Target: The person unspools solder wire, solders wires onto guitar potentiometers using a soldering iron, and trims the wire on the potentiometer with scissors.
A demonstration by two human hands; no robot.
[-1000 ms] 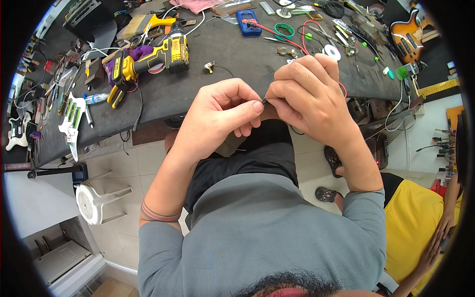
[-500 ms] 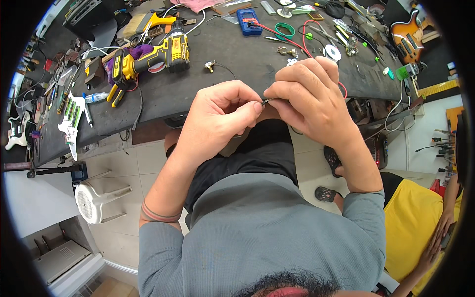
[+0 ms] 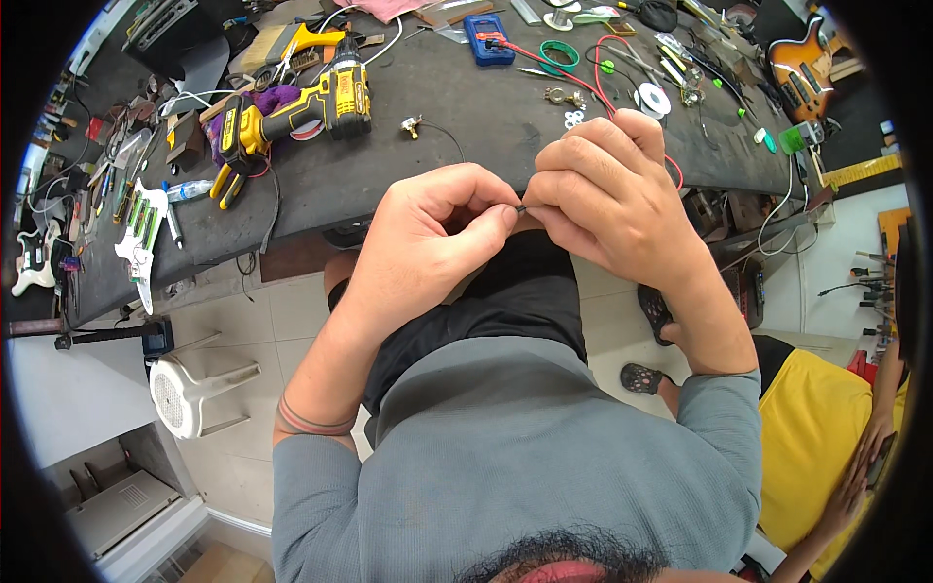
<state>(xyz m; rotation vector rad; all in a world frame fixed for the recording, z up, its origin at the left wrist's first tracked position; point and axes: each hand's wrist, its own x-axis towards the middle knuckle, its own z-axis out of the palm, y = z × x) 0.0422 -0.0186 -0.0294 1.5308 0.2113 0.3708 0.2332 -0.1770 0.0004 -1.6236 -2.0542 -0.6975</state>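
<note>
My left hand (image 3: 437, 238) and my right hand (image 3: 612, 199) meet just in front of the dark workbench (image 3: 389, 177), above my lap. Between their fingertips is a small thin dark piece (image 3: 521, 209), like a bit of wire, pinched by both hands; its far end and exact shape are hidden. Beyond my fingers lie a small metal electronic part (image 3: 410, 127) with a thin dark wire, a few white washers (image 3: 573, 119) and another metal part (image 3: 564, 95).
Cordless drill (image 3: 345, 102) at back left, white pickguard (image 3: 144, 238) at left edge, blue meter (image 3: 487, 41) with red leads, white spool (image 3: 651, 100), guitar (image 3: 799, 68) at right. White stool (image 3: 180, 394) on the floor. A person in yellow (image 3: 807, 437) at lower right.
Both hands have dropped slightly toward my body, still pinching the small dark piece, with the fingertips shifting a little around it. Things on the bench look the same.
</note>
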